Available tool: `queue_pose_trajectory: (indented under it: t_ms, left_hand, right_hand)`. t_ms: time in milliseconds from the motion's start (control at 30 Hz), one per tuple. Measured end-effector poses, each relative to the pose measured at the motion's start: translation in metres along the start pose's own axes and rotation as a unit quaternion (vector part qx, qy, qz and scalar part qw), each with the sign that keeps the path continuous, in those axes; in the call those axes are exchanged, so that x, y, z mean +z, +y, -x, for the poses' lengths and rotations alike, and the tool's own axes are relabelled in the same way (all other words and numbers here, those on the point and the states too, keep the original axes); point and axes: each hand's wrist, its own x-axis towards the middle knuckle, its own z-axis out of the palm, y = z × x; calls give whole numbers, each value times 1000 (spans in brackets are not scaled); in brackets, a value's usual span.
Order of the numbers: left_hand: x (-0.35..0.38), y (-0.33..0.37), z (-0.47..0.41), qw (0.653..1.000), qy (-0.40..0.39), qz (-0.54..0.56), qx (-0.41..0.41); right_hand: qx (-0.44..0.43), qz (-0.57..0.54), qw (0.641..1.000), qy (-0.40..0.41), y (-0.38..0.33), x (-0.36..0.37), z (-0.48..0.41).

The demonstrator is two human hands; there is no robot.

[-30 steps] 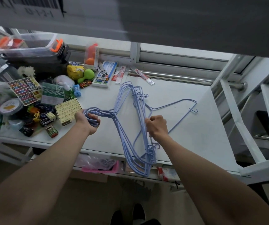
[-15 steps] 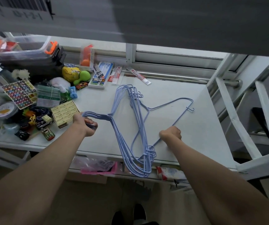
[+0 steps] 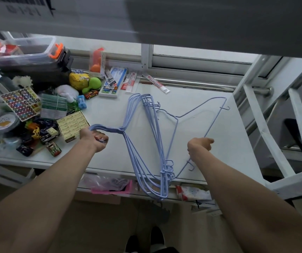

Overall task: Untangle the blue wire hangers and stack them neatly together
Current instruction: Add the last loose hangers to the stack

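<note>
A bundle of several blue wire hangers (image 3: 142, 143) lies across the middle of the white table (image 3: 237, 143), its lower corner hanging past the front edge. My left hand (image 3: 94, 138) is shut on the hooks of this bundle at its left end. One single blue hanger (image 3: 199, 110) is spread out to the right, partly lifted. My right hand (image 3: 199, 146) grips its long bottom wire near the lower corner. This hanger's hook still overlaps the bundle near the middle.
The table's left part is crowded: toy cars (image 3: 48, 136), a yellow box (image 3: 72, 125), a sticker sheet (image 3: 21, 103), a green toy (image 3: 91, 84), clear bins (image 3: 24, 52). Packets (image 3: 155, 82) lie at the back. White metal rails (image 3: 267, 128) stand to the right.
My right hand has moved right and outward along the single hanger, pulling it away from the bundle. The left hand keeps its hold on the hooks.
</note>
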Motion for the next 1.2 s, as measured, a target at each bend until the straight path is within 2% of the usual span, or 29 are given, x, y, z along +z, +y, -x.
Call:
queue_pose_trajectory:
  t_ms: [33,133,167,333,500,900,1033,1133,1200]
  left_hand:
    - [1,0,1,1000,7,0,-2]
    - [3,0,3,1000,25,-9,0]
    - [4,-1,4,999,30,-13,3]
    - [9,-2,4,997,66,-44,22]
    - [15,-4,-3,993,105,-52,27]
    - [7,-7,-8,991,120,-58,25]
    - [3,-8,-10,991,123,-48,16]
    - [3,-6,-9,992,122,-40,11]
    - [4,-6,-6,991,125,-42,10]
  right_hand:
    - [0,-8,1000,13,-1,-4,-1]
    - [1,-111,979,173,-3,-13,-6]
    - [-10,-135,970,200,-6,-18,-7]
    - [4,-196,953,233,-16,-44,-13]
    - [8,-184,956,228,-18,-50,-4]
    - [70,-315,924,207,-28,-56,-17]
    - [87,-372,909,164,-29,-52,-27]
    - [71,-396,912,77,-32,-53,-22]
    - [71,-440,892,69,-37,-53,-19]
